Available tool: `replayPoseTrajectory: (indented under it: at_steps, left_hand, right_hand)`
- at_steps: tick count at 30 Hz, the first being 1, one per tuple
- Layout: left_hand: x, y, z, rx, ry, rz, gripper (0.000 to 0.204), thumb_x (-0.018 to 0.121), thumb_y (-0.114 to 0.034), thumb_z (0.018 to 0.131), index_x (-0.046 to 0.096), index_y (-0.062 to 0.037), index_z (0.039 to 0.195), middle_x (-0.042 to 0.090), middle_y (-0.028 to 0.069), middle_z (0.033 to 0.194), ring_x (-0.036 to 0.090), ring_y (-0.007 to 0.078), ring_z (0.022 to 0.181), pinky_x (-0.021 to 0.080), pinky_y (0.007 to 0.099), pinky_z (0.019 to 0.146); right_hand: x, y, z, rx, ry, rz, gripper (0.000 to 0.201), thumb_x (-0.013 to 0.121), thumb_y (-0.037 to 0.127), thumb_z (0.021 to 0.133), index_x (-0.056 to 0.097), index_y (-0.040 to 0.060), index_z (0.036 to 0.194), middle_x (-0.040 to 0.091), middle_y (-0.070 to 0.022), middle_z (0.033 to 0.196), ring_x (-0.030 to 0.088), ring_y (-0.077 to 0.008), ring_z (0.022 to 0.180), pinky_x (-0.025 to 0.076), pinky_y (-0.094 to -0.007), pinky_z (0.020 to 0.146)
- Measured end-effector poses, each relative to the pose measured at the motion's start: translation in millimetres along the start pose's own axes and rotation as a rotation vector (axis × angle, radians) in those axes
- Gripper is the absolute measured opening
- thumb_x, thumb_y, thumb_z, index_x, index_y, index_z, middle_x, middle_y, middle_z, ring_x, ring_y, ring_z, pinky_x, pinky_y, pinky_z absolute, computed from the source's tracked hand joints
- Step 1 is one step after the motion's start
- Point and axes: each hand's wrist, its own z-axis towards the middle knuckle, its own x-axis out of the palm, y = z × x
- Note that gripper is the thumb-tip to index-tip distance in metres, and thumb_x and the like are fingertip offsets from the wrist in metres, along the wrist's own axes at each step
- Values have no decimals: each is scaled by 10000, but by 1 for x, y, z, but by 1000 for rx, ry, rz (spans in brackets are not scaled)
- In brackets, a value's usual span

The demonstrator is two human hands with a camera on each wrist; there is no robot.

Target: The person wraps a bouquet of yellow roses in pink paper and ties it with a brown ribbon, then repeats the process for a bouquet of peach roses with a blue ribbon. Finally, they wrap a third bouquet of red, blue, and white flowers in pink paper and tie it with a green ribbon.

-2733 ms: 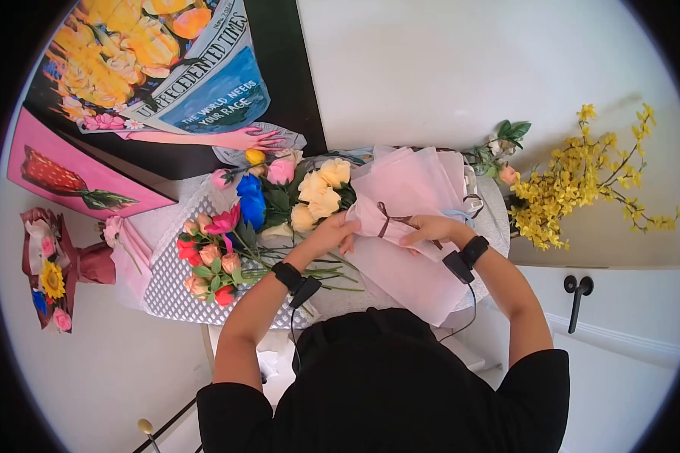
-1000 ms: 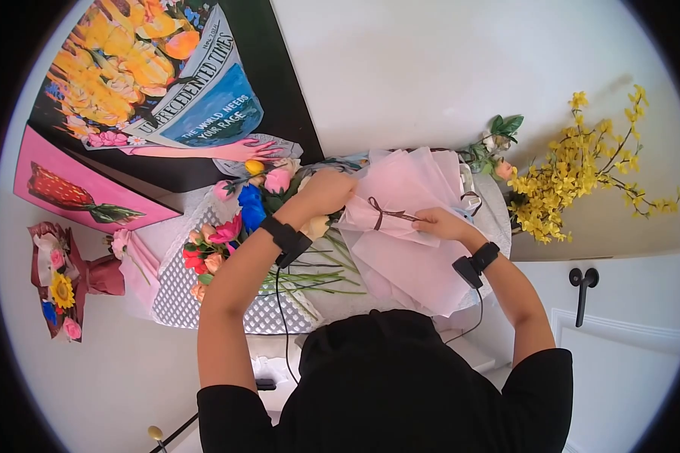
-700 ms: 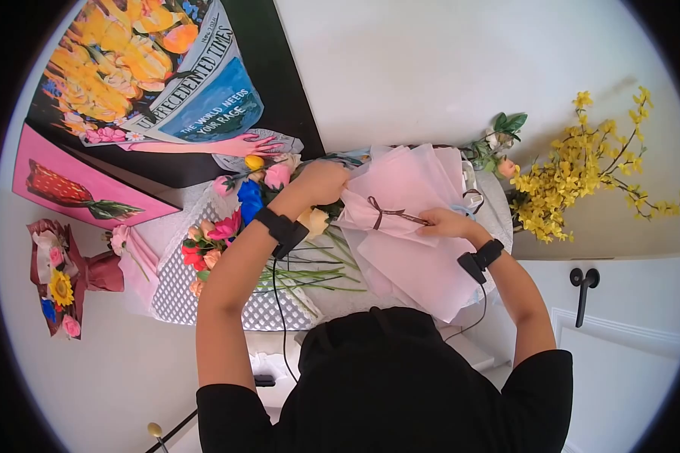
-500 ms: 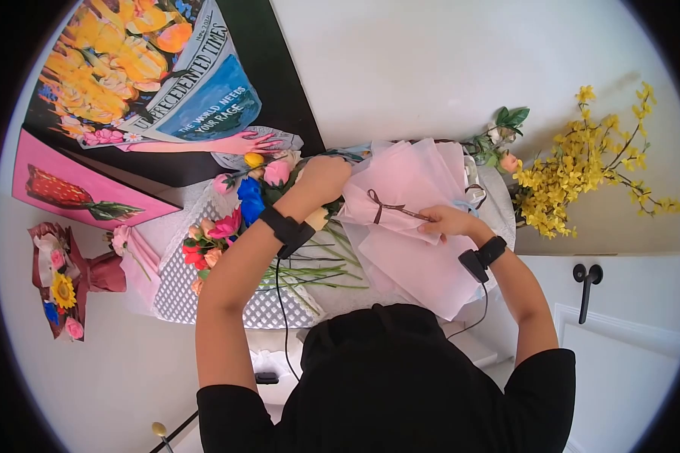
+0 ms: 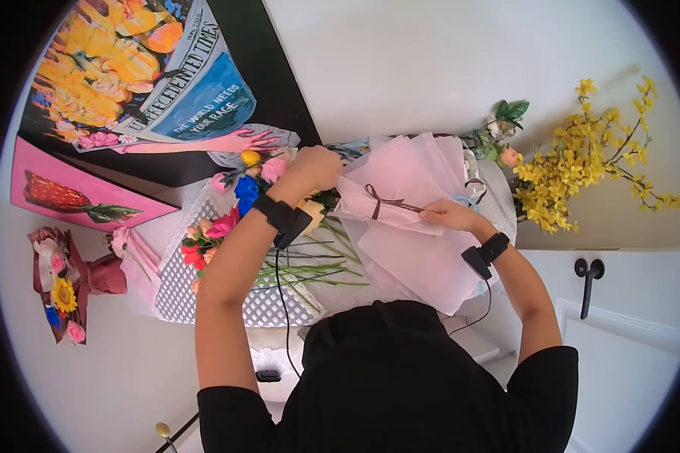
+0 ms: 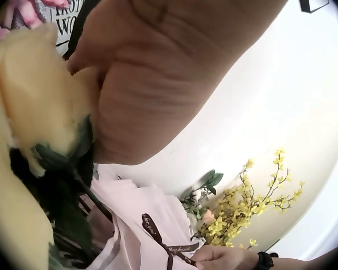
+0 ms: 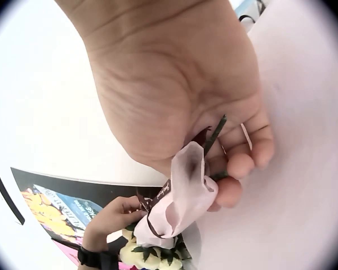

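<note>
A bouquet of cream roses [image 6: 45,95] is wrapped in pale pink paper [image 5: 360,189], tied with a dark brown ribbon [image 5: 376,205] with light lettering. My right hand [image 5: 449,215] holds its narrow end; a green stem tip [image 7: 216,135] pokes out of the rolled paper by the palm in the right wrist view. At the flower end, my left hand [image 5: 316,167] is bent over the roses with curled fingers at the paper's upper edge. Its fingertips are hidden from the head view; the right wrist view shows them beside the paper.
Broad pink sheets [image 5: 423,268] lie under the bouquet. To the left are loose flowers with long green stems [image 5: 317,275] and a blue rose [image 5: 246,192] on a lattice-patterned cloth [image 5: 204,291]. Paintings [image 5: 147,83] lean behind; yellow blossom branches [image 5: 559,181] stand right.
My left hand has gone from the paper's edge near the ribbon up and left over the roses. My right hand has stayed at the narrow end, shifting slightly right along the ribbon.
</note>
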Motion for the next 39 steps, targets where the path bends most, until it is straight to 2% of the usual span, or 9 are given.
replayPoseTrajectory:
  at_steps: [8, 13, 19, 23, 26, 28, 32, 34, 39]
  left_hand:
    - [6, -2, -3, -20, -52, 8, 170, 569, -162, 676, 683, -78, 771, 654, 114, 767, 620, 282, 861, 428, 468, 830]
    - [5, -26, -22, 400, -335, 21, 448, 619, -300, 712, 574, -80, 1100, 607, 91, 1012, 485, 222, 1084, 192, 567, 1012]
    - [60, -59, -41, 241, -363, 448, 406, 500, -219, 792, 520, -83, 1174, 575, 121, 992, 499, 292, 1021, 178, 593, 1026]
    - [34, -75, -78, 190, -731, 639, 364, 492, -187, 761, 539, -58, 1099, 544, 92, 852, 528, 246, 893, 275, 540, 996]
    - [37, -87, -110, 416, -840, 430, 177, 509, -222, 743, 541, -75, 836, 508, 72, 734, 531, 244, 771, 415, 429, 823]
    - [44, -80, -134, 679, -669, 156, 181, 559, -257, 741, 508, -83, 750, 480, 73, 718, 521, 237, 733, 427, 381, 672]
    - [32, -55, -137, 335, -457, -322, 267, 617, -268, 752, 526, -34, 841, 521, 105, 774, 544, 265, 778, 446, 360, 691]
    - [14, -41, -132, 31, -472, -916, 426, 655, -261, 783, 486, 2, 1072, 577, 105, 1022, 577, 227, 954, 440, 317, 851]
    - [-7, -12, -106, 308, -786, -1911, 455, 579, -209, 856, 408, 4, 1220, 520, 127, 1199, 535, 228, 1081, 421, 340, 922]
  right_hand:
    - [1, 17, -6, 44, 109, 268, 347, 480, 314, 916, 589, -3, 824, 559, 5, 655, 503, -64, 643, 415, -227, 610]
    - [1, 17, 8, 123, 130, 84, 319, 551, 302, 863, 590, -15, 865, 597, -37, 738, 540, -95, 622, 440, -251, 611]
    - [8, 23, 5, 113, 290, 98, 238, 586, 251, 833, 600, 13, 819, 603, -24, 693, 550, -97, 585, 439, -241, 554]
    - [8, 45, -6, 234, 176, -23, 142, 557, 171, 832, 597, 36, 846, 608, -2, 684, 521, -73, 579, 401, -206, 554]
    - [5, 55, -19, 4, 43, 12, 163, 493, 31, 776, 573, 35, 917, 600, 9, 700, 489, -74, 606, 383, -221, 534]
    - [7, 48, -14, -92, 19, -4, 150, 498, 36, 780, 569, 26, 912, 583, 6, 700, 486, -84, 630, 387, -228, 562]
    - [17, 90, 3, -261, -194, -181, 276, 496, -3, 765, 536, -2, 1038, 585, -61, 753, 512, -140, 692, 427, -280, 650]
    - [28, 117, 20, -337, -223, -172, 312, 501, 2, 771, 506, -13, 1083, 582, -83, 777, 521, -155, 716, 433, -292, 677]
    - [50, 152, 66, -530, -230, -83, 407, 518, 37, 792, 432, -29, 1184, 580, -140, 884, 555, -205, 799, 440, -315, 750]
